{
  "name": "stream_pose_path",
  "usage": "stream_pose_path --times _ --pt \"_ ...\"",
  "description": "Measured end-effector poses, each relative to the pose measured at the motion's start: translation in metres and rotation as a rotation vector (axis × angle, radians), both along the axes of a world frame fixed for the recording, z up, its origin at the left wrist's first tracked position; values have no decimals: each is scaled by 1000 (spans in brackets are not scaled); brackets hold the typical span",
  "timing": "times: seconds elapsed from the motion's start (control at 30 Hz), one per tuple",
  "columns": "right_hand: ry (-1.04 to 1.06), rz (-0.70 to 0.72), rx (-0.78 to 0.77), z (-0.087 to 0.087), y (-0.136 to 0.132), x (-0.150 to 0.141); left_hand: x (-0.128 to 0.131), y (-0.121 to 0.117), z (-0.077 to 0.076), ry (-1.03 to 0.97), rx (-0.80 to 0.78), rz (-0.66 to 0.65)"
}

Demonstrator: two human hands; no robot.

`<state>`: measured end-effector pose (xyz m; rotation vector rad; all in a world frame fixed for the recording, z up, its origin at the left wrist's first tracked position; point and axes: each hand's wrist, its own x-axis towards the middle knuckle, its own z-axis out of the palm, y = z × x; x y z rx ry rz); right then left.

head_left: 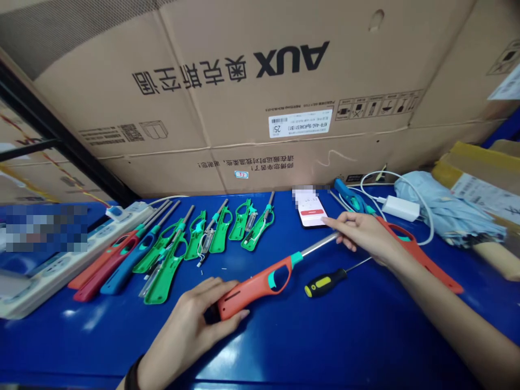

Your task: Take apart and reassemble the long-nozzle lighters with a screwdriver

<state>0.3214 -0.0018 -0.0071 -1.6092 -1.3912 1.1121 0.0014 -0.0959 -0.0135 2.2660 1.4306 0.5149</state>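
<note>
Big cardboard box [239,116] across the back, and its print is upside down!
Over on the left, a long white power strip [95,242] with a plug [116,213] near its far end, a black frame [67,127] rising behind; right of centre, a lit phone [313,214], then a white charger [401,208], a looping cable [432,221], crumpled light-blue cloth [447,208], and a yellowish carton [485,187] at the edge.
</note>
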Motion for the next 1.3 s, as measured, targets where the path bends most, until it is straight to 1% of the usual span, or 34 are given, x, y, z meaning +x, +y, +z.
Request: stream_pose_path --times 0.03,0.07,0.13,0.23,0.37,0.43,0.5,0.6,0.67,0.77,0.83,0.87,0.97,1.03,1.1,1.17,1.3 --pt "-137 73 10 -3 1 2 -2 -1 -1 20 -2 -19" --pt "-218 120 11 -5 2 4 -3 -1 -2 35 -4 -32" --pt "-300 194 10 -11 2 4 -5 -1 -4 50 14 -25" --pt "-352 246 33 -13 1 2 -11 3 -6 50 88 16" --pt "-427 292 55 -7 0 3 -27 20 -2 29 203 85" --pt "-490 297 86 -3 0 9 -34 31 2 80 248 56" --pt "-578 315 135 -1 1 17 -38 39 3 144 250 10" --pt "-672 347 178 0 2 26 -38 46 0 187 239 -8" --pt "-689 337 205 1 2 28 -36 48 -3 195 223 -3" --pt "-707 308 302 7 -4 22 -34 47 -5 234 195 6" --pt "-689 336 345 14 -11 15 -32 44 -2 270 183 12" --pt "-669 381 346 16 -16 11 -31 42 1 281 180 14" --pt "-584 620 209 18 -27 3 -26 35 16 301 168 -34" --pt "-565 715 156 14 -30 1 -21 31 26 339 159 -112" --pt "-572 726 160 10 -32 1 -16 29 34 390 172 -150" --pt "-571 712 161 7 -31 1 -12 28 39 442 187 -176" --pt "-552 710 143 10 -31 1 -7 28 41 485 244 -231"
